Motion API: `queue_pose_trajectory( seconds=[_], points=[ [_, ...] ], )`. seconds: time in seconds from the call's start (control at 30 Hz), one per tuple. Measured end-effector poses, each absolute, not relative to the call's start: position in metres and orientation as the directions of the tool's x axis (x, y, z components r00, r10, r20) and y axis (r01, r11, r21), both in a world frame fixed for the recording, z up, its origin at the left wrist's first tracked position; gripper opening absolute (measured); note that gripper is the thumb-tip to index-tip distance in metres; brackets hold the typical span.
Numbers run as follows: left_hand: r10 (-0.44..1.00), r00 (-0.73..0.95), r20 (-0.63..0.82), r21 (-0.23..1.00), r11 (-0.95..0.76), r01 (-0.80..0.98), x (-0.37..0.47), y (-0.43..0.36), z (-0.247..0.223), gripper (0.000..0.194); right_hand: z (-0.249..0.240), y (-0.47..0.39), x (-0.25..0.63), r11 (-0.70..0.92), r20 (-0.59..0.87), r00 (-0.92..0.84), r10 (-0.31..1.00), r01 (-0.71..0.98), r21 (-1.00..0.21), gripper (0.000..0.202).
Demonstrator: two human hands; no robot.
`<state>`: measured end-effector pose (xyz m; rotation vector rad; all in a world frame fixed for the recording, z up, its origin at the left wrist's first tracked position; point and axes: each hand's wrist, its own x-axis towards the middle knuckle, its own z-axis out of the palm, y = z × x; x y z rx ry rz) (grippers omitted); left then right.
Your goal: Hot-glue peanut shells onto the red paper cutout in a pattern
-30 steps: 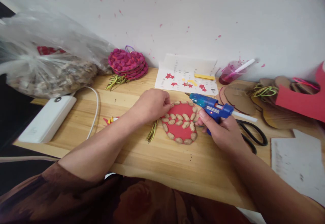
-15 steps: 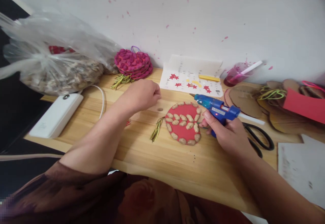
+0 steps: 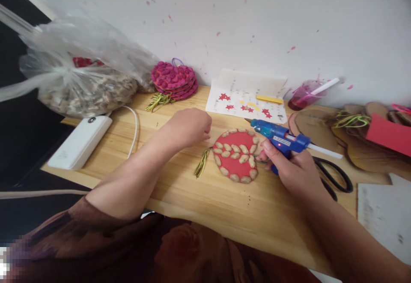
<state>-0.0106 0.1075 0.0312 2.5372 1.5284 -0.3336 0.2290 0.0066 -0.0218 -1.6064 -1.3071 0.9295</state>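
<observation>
A red disc [image 3: 230, 161] lies flat on the wooden table, rimmed with peanuts; more peanuts [image 3: 235, 149] form a leaf-like pattern across its middle. A yellow-green tassel [image 3: 201, 163] hangs off its left side. My right hand [image 3: 290, 167] grips a blue glue gun [image 3: 279, 136], its nozzle pointing left above the disc's upper right edge and a small red light showing. Fingertips of that hand are close to the disc's right edge. Just beyond the disc's upper left, my left hand [image 3: 192, 126] is closed with fingers curled down; whatever they hold is hidden.
A plastic bag of peanuts [image 3: 86, 90] and a white power bank [image 3: 80, 141] are at left. Stacked magenta discs [image 3: 175, 79], paper with red stars [image 3: 247, 96] and a pink cup [image 3: 303, 94] line the wall. Black-handled scissors [image 3: 334, 176] and cardboard pieces [image 3: 321, 124] lie right.
My left hand has shifted slightly towards me and the disc. The small brown thing beneath its fingers is no longer visible. The whole view has moved a little; the glue gun stays held.
</observation>
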Motion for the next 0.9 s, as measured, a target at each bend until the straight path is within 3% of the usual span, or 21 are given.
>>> queue_pose_trajectory(
  seconds=[0.2, 0.37, 0.5, 0.7, 0.9],
  points=[
    [0.841, 0.474, -0.262, 0.044, -0.480, 0.876, -0.011, 0.111, 0.028, 0.023, -0.016, 0.006, 0.226, -0.095, -0.038, 0.164, 0.986, 0.355, -0.930, 0.032],
    [0.848, 0.491, -0.198, 0.234, -0.446, 0.864, -0.007, 0.110, 0.029, 0.020, -0.017, 0.005, 0.228, -0.108, -0.052, 0.168, 0.984, 0.343, -0.933, 0.032],
    [0.857, 0.462, -0.227, 0.334, -0.377, 0.864, 0.000, 0.106, 0.028, 0.018, -0.020, 0.004, 0.230, -0.097, -0.046, 0.151, 0.987, 0.352, -0.931, 0.030],
    [0.857, 0.457, -0.238, 0.317, -0.376, 0.871, 0.005, 0.105, 0.021, 0.018, -0.022, 0.005, 0.230, -0.046, 0.011, 0.143, 0.990, 0.384, -0.922, 0.029],
    [0.852, 0.468, -0.234, 0.288, -0.399, 0.871, 0.003, 0.105, 0.021, 0.019, -0.019, 0.004, 0.229, -0.077, -0.024, 0.144, 0.989, 0.378, -0.922, 0.031]
  ],
)
